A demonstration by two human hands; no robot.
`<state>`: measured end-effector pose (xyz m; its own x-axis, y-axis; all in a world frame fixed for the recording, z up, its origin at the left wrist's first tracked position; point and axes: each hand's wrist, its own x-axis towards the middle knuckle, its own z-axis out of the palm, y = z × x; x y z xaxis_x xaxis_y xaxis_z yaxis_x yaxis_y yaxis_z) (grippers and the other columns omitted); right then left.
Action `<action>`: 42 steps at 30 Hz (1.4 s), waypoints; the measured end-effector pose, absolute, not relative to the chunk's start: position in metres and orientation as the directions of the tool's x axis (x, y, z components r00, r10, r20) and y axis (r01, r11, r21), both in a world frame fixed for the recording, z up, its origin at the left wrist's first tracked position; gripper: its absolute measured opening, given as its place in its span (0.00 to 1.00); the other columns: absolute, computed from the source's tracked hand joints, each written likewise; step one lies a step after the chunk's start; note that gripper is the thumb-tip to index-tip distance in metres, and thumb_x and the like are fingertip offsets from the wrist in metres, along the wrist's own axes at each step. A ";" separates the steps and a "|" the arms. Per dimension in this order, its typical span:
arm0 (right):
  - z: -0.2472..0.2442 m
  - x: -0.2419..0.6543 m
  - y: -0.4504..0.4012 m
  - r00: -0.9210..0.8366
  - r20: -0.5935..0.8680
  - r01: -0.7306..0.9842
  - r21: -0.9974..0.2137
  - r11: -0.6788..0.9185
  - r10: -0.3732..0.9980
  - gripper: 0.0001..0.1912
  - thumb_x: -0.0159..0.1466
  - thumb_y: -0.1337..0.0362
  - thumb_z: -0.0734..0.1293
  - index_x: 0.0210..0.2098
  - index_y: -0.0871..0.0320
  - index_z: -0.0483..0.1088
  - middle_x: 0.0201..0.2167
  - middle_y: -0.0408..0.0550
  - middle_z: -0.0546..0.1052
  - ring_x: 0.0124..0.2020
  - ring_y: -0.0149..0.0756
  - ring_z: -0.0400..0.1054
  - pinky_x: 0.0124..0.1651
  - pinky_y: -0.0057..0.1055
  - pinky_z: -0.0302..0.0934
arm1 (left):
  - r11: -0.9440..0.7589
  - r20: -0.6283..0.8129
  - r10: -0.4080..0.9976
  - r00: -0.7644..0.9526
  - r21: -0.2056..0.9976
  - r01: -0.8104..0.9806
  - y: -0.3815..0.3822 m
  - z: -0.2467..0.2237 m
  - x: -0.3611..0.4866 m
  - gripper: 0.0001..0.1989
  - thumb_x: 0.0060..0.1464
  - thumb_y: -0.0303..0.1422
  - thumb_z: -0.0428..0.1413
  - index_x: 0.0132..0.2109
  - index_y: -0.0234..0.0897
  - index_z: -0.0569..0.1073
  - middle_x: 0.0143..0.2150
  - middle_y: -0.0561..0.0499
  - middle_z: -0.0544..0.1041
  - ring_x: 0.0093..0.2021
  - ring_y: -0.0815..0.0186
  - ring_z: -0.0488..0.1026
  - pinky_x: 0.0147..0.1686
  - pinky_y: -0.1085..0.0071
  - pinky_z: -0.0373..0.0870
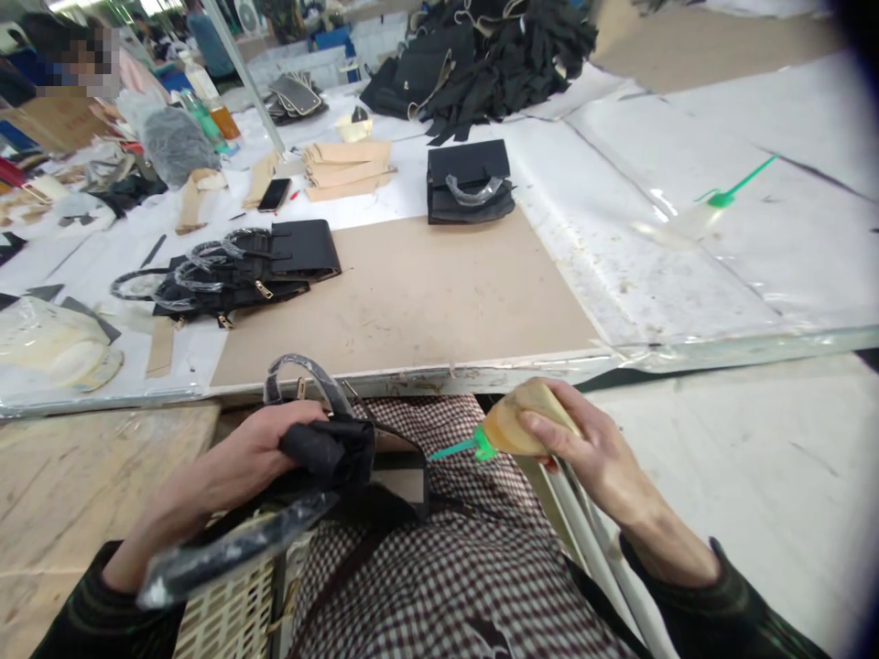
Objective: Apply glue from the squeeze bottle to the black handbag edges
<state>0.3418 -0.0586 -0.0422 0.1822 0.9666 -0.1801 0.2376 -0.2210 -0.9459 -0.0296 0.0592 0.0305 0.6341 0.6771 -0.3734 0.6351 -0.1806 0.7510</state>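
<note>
Over the checkered apron, my left hand (257, 453) grips a black bag (391, 499) with plastic-wrapped handles, one arching up and one hanging low at the left. The bag's side facing right shows a beige inner surface. My right hand (583, 444) is wrapped round a squeeze bottle (526, 419) of yellowish liquid, tilted sideways. Its green nozzle points left, and the tip is close to the bag's right edge; whether they touch I cannot tell.
On the table lie a brown board (412, 293), a stack of black bags (240, 265), a single black bag (471, 181), beige pieces (349, 169), a phone (275, 194) and another bottle (690, 222). A person (75, 55) is at the far left.
</note>
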 end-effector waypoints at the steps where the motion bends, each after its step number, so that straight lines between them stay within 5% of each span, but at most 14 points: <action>1: -0.047 0.340 -0.060 0.226 -0.143 0.288 -0.935 -0.206 0.963 0.24 0.65 0.44 0.69 0.51 0.54 0.69 0.37 0.47 0.77 0.33 0.42 0.73 0.28 0.34 0.70 | -0.243 -0.357 0.686 0.634 0.709 0.662 0.054 0.027 -0.030 0.10 0.64 0.33 0.51 0.36 0.36 0.74 0.38 0.50 0.78 0.38 0.62 0.72 0.40 0.68 0.68; 4: -0.062 0.331 -0.063 0.248 -0.073 0.438 -0.881 -0.179 0.966 0.29 0.63 0.42 0.70 0.54 0.55 0.68 0.44 0.51 0.78 0.42 0.48 0.75 0.44 0.45 0.73 | -0.353 -0.292 0.698 0.654 0.655 0.669 0.040 0.007 -0.028 0.10 0.65 0.30 0.48 0.39 0.38 0.74 0.41 0.50 0.78 0.42 0.61 0.72 0.46 0.65 0.67; 8: -0.082 0.317 -0.060 0.140 0.004 0.542 -0.837 -0.073 0.990 0.30 0.64 0.43 0.71 0.55 0.55 0.66 0.49 0.55 0.77 0.48 0.50 0.74 0.51 0.48 0.71 | -0.416 -0.225 0.712 0.665 0.628 0.658 0.027 -0.008 -0.025 0.12 0.65 0.27 0.46 0.43 0.39 0.75 0.45 0.47 0.78 0.46 0.59 0.72 0.50 0.62 0.65; 16: -0.100 0.298 -0.046 0.004 0.064 0.606 -0.794 0.048 0.998 0.27 0.67 0.46 0.69 0.56 0.55 0.64 0.52 0.56 0.76 0.51 0.49 0.74 0.54 0.46 0.70 | -0.434 -0.236 0.705 0.669 0.602 0.670 0.009 -0.010 -0.027 0.13 0.65 0.27 0.46 0.43 0.39 0.76 0.43 0.47 0.78 0.45 0.58 0.72 0.48 0.60 0.67; 24: -0.094 0.307 -0.042 0.051 -0.100 0.552 -0.826 -0.112 0.994 0.24 0.66 0.45 0.69 0.51 0.55 0.69 0.43 0.50 0.80 0.41 0.46 0.76 0.44 0.42 0.71 | -0.481 -0.155 0.712 0.685 0.604 0.636 -0.011 -0.013 -0.029 0.13 0.62 0.26 0.48 0.43 0.41 0.76 0.45 0.46 0.81 0.48 0.57 0.76 0.51 0.61 0.69; 36: -0.100 0.310 -0.052 -0.027 -0.232 0.482 -0.856 -0.190 0.972 0.25 0.66 0.46 0.69 0.55 0.55 0.66 0.45 0.50 0.79 0.43 0.45 0.75 0.48 0.44 0.70 | -0.380 -0.220 0.707 0.673 0.684 0.623 -0.030 -0.021 -0.033 0.12 0.62 0.25 0.47 0.44 0.39 0.74 0.44 0.47 0.80 0.45 0.57 0.74 0.49 0.59 0.67; 42: -0.110 0.311 -0.057 0.121 -0.083 0.559 -0.818 -0.137 0.989 0.27 0.65 0.44 0.69 0.54 0.56 0.66 0.48 0.54 0.78 0.46 0.49 0.74 0.50 0.46 0.69 | -0.389 -0.192 0.720 0.666 0.684 0.618 -0.034 -0.023 -0.034 0.13 0.62 0.24 0.48 0.45 0.40 0.75 0.46 0.47 0.81 0.48 0.57 0.75 0.52 0.58 0.66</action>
<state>0.3112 -0.0566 -0.1100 0.1209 0.9892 -0.0829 0.5588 -0.1368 -0.8179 -0.0337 -0.0335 -0.0231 0.6664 0.7204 -0.1921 0.6175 -0.3890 0.6836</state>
